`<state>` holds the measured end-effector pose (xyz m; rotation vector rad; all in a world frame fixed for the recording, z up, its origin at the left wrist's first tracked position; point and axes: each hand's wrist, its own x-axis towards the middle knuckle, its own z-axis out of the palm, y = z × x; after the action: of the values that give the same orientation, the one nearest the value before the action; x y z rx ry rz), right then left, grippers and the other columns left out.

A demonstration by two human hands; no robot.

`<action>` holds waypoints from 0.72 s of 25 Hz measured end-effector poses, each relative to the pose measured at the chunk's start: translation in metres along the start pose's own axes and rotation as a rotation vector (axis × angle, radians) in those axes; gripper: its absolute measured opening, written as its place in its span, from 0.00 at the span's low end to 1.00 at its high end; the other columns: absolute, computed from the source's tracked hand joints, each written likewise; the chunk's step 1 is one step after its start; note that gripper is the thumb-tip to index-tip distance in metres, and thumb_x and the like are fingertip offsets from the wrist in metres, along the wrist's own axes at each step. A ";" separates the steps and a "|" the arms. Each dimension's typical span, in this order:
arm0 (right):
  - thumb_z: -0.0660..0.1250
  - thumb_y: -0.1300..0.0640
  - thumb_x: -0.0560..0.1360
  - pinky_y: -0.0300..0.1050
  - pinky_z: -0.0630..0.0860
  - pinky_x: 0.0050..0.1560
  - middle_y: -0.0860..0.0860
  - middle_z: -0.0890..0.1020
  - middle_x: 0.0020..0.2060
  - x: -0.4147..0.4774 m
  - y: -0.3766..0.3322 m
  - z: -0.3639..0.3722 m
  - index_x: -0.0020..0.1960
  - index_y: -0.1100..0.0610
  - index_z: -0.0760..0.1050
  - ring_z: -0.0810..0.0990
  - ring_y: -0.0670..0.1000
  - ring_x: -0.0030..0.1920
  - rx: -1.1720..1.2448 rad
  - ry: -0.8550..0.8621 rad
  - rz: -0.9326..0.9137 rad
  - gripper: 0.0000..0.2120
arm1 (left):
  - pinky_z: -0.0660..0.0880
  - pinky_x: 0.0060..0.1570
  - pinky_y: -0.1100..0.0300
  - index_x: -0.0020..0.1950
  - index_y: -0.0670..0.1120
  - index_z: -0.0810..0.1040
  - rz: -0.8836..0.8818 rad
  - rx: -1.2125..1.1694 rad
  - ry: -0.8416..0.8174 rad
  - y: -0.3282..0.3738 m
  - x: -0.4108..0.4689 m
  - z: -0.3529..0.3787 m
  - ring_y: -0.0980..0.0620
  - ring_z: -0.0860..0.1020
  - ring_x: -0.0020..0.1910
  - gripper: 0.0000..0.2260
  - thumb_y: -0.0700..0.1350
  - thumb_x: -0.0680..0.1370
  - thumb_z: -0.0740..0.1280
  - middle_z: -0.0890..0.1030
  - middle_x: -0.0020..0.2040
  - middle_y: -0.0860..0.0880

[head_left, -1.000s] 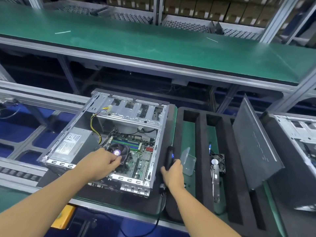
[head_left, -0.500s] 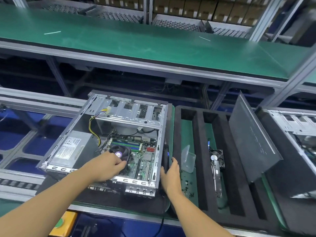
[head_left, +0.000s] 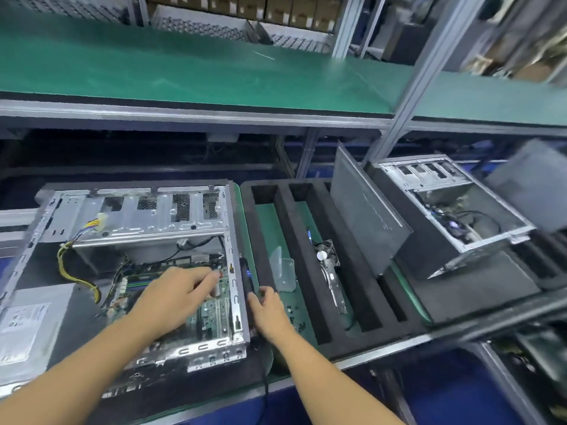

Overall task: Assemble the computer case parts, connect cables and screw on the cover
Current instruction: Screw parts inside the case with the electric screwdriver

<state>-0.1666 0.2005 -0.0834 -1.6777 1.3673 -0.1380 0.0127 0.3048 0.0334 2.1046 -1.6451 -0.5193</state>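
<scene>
Pairs and singles, counted

Two cases: one open computer case (head_left: 138,228) at lower left, a second case (head_left: 445,210) at right. Two hands: left hand (head_left: 171,299) and right hand (head_left: 270,311). One each near the centre: screwdriver (head_left: 245,277), foam tray (head_left: 260,240), cover panel (head_left: 365,216), plastic box (head_left: 283,273), fan (head_left: 328,253). One power supply (head_left: 33,326) at far left.

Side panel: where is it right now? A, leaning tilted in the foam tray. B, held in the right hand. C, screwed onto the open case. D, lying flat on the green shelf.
A: the side panel leans tilted in a slot of the foam tray, to the right of the case, which lies open.
</scene>
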 end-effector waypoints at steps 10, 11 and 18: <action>0.66 0.44 0.80 0.52 0.70 0.60 0.57 0.74 0.60 0.050 0.068 -0.148 0.67 0.60 0.69 0.73 0.60 0.62 -0.340 0.418 0.148 0.24 | 0.71 0.33 0.59 0.39 0.51 0.71 0.107 0.027 0.015 0.097 0.094 0.054 0.58 0.74 0.31 0.18 0.60 0.81 0.52 0.76 0.30 0.54; 0.65 0.42 0.80 0.52 0.71 0.61 0.59 0.74 0.63 0.060 0.080 -0.155 0.69 0.61 0.67 0.73 0.61 0.64 -0.402 0.298 0.205 0.27 | 0.70 0.32 0.59 0.39 0.51 0.71 0.090 0.032 -0.027 0.105 0.105 0.062 0.57 0.74 0.31 0.18 0.60 0.81 0.53 0.77 0.31 0.54; 0.60 0.46 0.83 0.51 0.71 0.41 0.57 0.80 0.48 0.086 0.100 -0.191 0.50 0.58 0.69 0.79 0.60 0.46 -0.480 0.133 0.020 0.14 | 0.68 0.30 0.63 0.41 0.55 0.78 -0.178 -0.319 -0.125 0.109 0.156 0.081 0.60 0.72 0.25 0.13 0.54 0.80 0.58 0.83 0.36 0.58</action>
<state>-0.3194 0.0265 -0.0855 -2.0764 1.6051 0.1020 -0.0832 0.1225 0.0175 2.0200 -1.3379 -0.9218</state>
